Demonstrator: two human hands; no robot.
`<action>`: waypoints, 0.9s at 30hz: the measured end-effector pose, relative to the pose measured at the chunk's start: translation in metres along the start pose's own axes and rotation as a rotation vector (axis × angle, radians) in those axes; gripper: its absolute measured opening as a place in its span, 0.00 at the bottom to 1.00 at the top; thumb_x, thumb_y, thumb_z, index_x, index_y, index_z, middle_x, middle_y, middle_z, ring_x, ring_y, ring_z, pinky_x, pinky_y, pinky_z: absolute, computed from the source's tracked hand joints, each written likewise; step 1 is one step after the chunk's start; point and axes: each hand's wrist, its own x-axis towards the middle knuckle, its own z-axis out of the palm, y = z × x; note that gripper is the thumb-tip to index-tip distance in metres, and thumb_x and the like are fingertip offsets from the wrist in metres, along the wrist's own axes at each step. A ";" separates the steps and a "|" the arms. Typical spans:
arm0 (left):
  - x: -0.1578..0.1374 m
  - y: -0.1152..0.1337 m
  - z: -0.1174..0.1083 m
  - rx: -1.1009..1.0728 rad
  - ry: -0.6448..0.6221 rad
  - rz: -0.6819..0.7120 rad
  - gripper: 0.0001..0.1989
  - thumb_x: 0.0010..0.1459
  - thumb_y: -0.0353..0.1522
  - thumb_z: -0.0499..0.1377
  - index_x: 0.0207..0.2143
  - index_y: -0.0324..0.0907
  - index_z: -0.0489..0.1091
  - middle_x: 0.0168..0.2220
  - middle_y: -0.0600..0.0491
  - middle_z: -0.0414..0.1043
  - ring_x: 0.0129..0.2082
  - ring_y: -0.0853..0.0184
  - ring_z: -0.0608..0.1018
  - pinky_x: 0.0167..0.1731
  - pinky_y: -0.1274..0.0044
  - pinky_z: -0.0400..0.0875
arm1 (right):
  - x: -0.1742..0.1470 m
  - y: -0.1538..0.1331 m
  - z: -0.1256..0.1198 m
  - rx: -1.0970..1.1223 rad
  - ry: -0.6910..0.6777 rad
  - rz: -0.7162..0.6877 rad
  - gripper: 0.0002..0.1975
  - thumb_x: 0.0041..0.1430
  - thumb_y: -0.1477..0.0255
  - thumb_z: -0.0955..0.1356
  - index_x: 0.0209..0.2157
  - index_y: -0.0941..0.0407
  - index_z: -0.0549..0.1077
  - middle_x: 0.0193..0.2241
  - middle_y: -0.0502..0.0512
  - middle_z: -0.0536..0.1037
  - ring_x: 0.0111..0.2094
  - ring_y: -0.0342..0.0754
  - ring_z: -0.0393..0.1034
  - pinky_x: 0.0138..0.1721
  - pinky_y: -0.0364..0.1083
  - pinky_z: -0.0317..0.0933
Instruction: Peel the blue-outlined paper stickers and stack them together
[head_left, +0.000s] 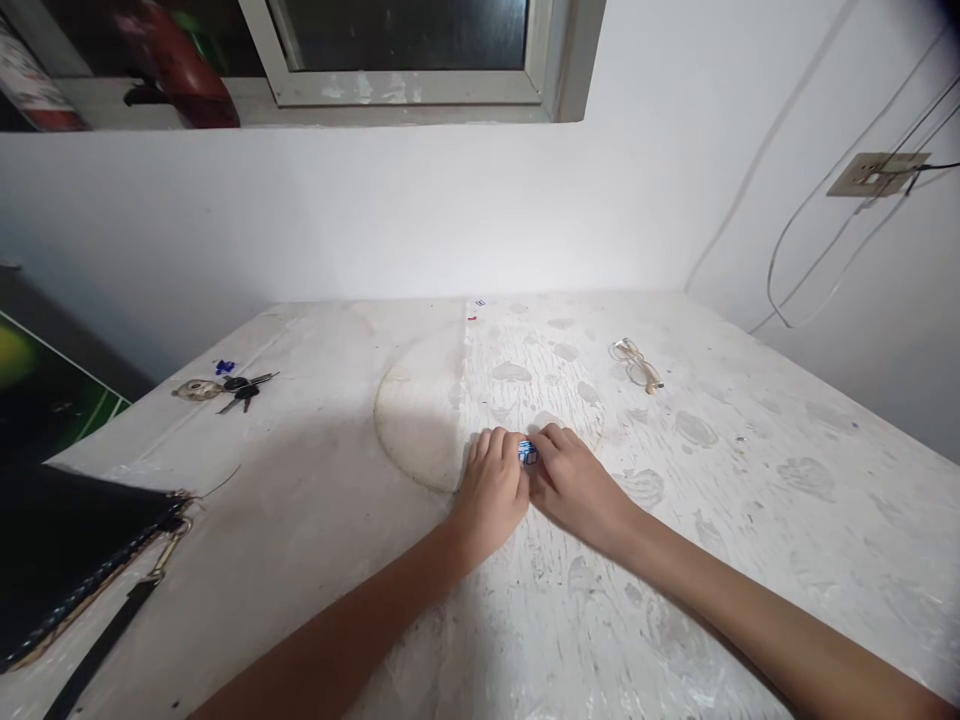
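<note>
Between my two hands is a small blue-and-white patterned thing (528,453), mostly covered by fingers, so its kind does not show. My left hand (496,485) is closed round its left side, fingers curled over the top. From the right, my right hand (571,480) grips the other side with fingers bent. Both hands are close together, low over the white, worn tabletop (420,600), near its middle.
Folded glasses (637,366) lie to the right. Keys (244,388) with a key fob and a small blue piece (224,367) lie left. A black bag (75,550) with a strap occupies the near left. Behind is a wall with a window (405,90); cables hang from an outlet (876,175).
</note>
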 end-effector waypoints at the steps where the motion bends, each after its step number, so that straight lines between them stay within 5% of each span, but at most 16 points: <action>1: 0.000 0.000 0.000 0.013 -0.002 -0.001 0.12 0.54 0.22 0.46 0.40 0.41 0.59 0.36 0.50 0.62 0.38 0.62 0.64 0.40 0.69 0.62 | -0.001 -0.002 0.000 -0.080 0.002 -0.014 0.12 0.51 0.79 0.60 0.39 0.61 0.69 0.33 0.60 0.68 0.34 0.51 0.60 0.36 0.50 0.60; 7: 0.001 0.000 -0.003 0.090 -0.018 0.002 0.08 0.56 0.24 0.46 0.38 0.40 0.60 0.35 0.50 0.62 0.36 0.62 0.64 0.39 0.69 0.62 | -0.009 -0.005 0.007 -0.375 0.073 -0.096 0.26 0.55 0.77 0.60 0.56 0.65 0.57 0.42 0.66 0.66 0.39 0.57 0.58 0.37 0.53 0.58; 17: 0.001 0.000 -0.003 0.114 -0.027 0.013 0.10 0.57 0.25 0.45 0.40 0.41 0.59 0.35 0.49 0.62 0.37 0.61 0.65 0.39 0.68 0.61 | -0.009 -0.004 0.008 -0.307 0.043 -0.071 0.25 0.54 0.78 0.58 0.55 0.63 0.57 0.43 0.67 0.67 0.40 0.59 0.59 0.38 0.55 0.58; 27: -0.002 0.002 -0.005 0.155 -0.033 0.013 0.07 0.55 0.25 0.47 0.37 0.40 0.59 0.35 0.49 0.61 0.37 0.61 0.65 0.38 0.68 0.61 | -0.008 0.001 0.009 -0.215 0.094 -0.022 0.25 0.49 0.79 0.61 0.51 0.62 0.61 0.50 0.68 0.64 0.53 0.62 0.55 0.49 0.60 0.54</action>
